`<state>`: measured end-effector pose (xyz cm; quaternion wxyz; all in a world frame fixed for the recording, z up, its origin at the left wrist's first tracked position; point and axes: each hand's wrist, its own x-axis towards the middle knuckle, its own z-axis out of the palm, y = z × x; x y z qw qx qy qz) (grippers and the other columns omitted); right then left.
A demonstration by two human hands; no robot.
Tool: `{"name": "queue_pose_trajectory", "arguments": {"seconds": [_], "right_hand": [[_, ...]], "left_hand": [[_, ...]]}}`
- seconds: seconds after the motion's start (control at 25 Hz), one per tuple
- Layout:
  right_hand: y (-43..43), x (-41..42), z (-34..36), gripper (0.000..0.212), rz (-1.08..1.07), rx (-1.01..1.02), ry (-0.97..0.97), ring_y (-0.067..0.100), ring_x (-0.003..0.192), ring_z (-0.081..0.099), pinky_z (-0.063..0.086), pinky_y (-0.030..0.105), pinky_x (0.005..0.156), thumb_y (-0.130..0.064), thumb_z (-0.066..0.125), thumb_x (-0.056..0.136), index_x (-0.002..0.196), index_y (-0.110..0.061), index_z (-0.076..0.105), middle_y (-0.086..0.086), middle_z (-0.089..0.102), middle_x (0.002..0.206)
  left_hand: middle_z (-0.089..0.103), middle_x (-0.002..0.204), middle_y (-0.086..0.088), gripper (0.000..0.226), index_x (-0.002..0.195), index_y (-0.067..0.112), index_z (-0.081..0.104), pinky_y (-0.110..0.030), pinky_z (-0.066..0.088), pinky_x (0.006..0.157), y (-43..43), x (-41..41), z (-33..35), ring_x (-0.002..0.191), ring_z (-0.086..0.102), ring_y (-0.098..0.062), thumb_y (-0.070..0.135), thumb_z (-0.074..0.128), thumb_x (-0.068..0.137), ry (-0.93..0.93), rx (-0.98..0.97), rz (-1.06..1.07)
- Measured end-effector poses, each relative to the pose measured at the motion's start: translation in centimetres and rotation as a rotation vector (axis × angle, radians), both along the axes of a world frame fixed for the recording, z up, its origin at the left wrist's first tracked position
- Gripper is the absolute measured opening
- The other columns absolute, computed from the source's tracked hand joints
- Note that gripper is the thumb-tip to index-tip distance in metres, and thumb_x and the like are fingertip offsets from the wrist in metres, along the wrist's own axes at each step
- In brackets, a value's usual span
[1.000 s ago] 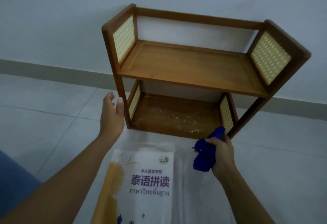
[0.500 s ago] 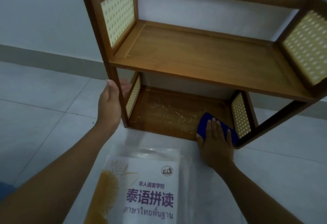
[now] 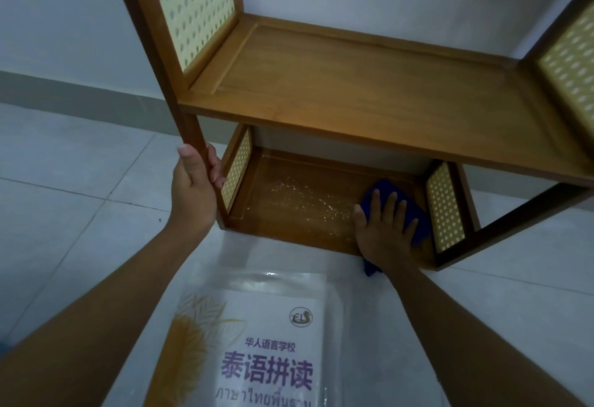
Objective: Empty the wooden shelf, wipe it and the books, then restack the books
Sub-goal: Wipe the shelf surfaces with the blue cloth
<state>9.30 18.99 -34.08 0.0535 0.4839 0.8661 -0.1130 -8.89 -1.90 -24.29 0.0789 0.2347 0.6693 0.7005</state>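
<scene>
Head view: the wooden shelf stands empty on the floor, a book lying before it. Emptying looks done and wiping under way, with pale specks on the lower board; restacking is left. The left hand curls round the shelf's front left post; the right hand, fingers straight, presses a blue cloth onto that board.

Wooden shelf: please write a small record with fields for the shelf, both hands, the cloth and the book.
wooden shelf: stands on the tiled floor, two boards
left hand: grips the shelf's front left post
right hand: pressed flat on the blue cloth
blue cloth: on the lower board, right end
specks: pale, mid lower board
book: cover up on floor, before the shelf
</scene>
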Motion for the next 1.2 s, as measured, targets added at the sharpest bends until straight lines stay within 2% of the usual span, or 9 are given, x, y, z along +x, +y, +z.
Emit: {"name": "queue_pose_trajectory", "arguments": {"seconds": [0.12,0.28,0.52,0.64,0.68,0.76,0.84,1.0,1.2], "right_hand": [[-2.2,-3.1,0.2,0.060,0.226,-0.106,0.008,0.025,0.146,-0.018,-0.013,0.051,0.115,-0.054,0.002,0.098,0.152,-0.030,-0.009,0.004,-0.018,0.160],[-3.2,-3.3,0.0,0.053,0.456,-0.053,0.039,0.018,0.147,-0.014,-0.009,0.046,0.118,-0.049,0.005,0.100,0.151,-0.038,-0.005,-0.004,-0.013,0.161],[0.4,4.0,-0.2,0.055,0.286,0.063,-0.021,0.017,0.148,-0.006,-0.001,0.044,0.119,-0.050,0.005,0.100,0.152,-0.034,0.000,-0.003,-0.005,0.162],[0.1,6.4,-0.3,0.066,0.178,0.142,0.012,0.036,0.140,0.029,0.022,0.052,0.113,-0.051,0.008,0.098,0.149,-0.016,0.031,0.017,0.029,0.154],[-0.6,6.4,-0.2,0.068,0.144,0.138,0.041,0.044,0.124,0.046,0.036,0.055,0.104,-0.051,0.011,0.099,0.139,-0.009,0.046,0.024,0.044,0.141],[-2.0,5.8,0.4,0.068,0.119,0.079,0.089,0.045,0.091,0.057,0.048,0.051,0.082,-0.049,0.011,0.102,0.117,-0.004,0.060,0.028,0.057,0.115],[-3.6,4.3,0.9,0.067,0.199,0.046,0.122,0.040,0.086,0.056,0.045,0.048,0.079,-0.054,0.008,0.101,0.109,-0.011,0.059,0.022,0.056,0.108],[-5.6,-0.2,1.1,0.039,0.332,-0.198,0.141,0.026,0.125,0.027,0.014,0.045,0.109,-0.048,0.029,0.099,0.132,-0.031,0.042,0.002,0.031,0.137],[-5.0,-1.0,2.1,0.031,0.430,-0.284,0.184,0.017,0.124,0.026,0.014,0.040,0.103,-0.039,0.047,0.096,0.128,-0.041,0.047,-0.007,0.035,0.131]], "left_hand": [[0.041,0.057,0.010,0.063,0.074,0.024,0.046,-0.031,0.040,0.062,-0.1,-0.2,0.0,0.057,0.041,-0.012,0.081,0.021,0.073,-0.005,0.001,-0.008],[0.042,0.056,0.012,0.066,0.073,0.024,0.046,-0.033,0.039,0.062,-0.2,-0.1,0.2,0.056,0.042,-0.011,0.085,0.023,0.070,0.000,-0.016,-0.006],[0.040,0.059,0.006,0.068,0.075,0.022,0.045,-0.034,0.039,0.063,-0.3,0.0,0.4,0.058,0.041,-0.014,0.086,0.023,0.070,0.004,-0.026,-0.013],[0.040,0.059,0.007,0.066,0.075,0.023,0.045,-0.032,0.037,0.061,-0.2,0.1,0.4,0.058,0.040,-0.015,0.085,0.024,0.071,-0.006,-0.026,0.000],[0.039,0.059,0.006,0.066,0.075,0.022,0.044,-0.031,0.037,0.061,-0.2,0.1,0.3,0.059,0.040,-0.015,0.085,0.023,0.071,-0.010,-0.023,0.006],[0.038,0.060,0.004,0.063,0.075,0.022,0.044,-0.030,0.036,0.061,0.0,0.3,0.3,0.059,0.039,-0.015,0.080,0.020,0.074,-0.008,-0.030,0.024],[0.037,0.062,0.000,0.057,0.075,0.021,0.043,-0.031,0.036,0.062,0.1,0.4,0.4,0.059,0.039,-0.016,0.070,0.014,0.081,-0.010,-0.046,0.047],[0.037,0.062,-0.002,0.052,0.075,0.020,0.043,-0.030,0.036,0.062,0.2,0.4,0.3,0.059,0.039,-0.015,0.044,0.004,0.099,-0.038,-0.051,0.061],[0.037,0.061,-0.001,0.051,0.073,0.021,0.043,-0.030,0.035,0.060,0.0,0.2,0.0,0.057,0.039,-0.013,0.038,0.004,0.101,-0.051,-0.046,0.041]]}}
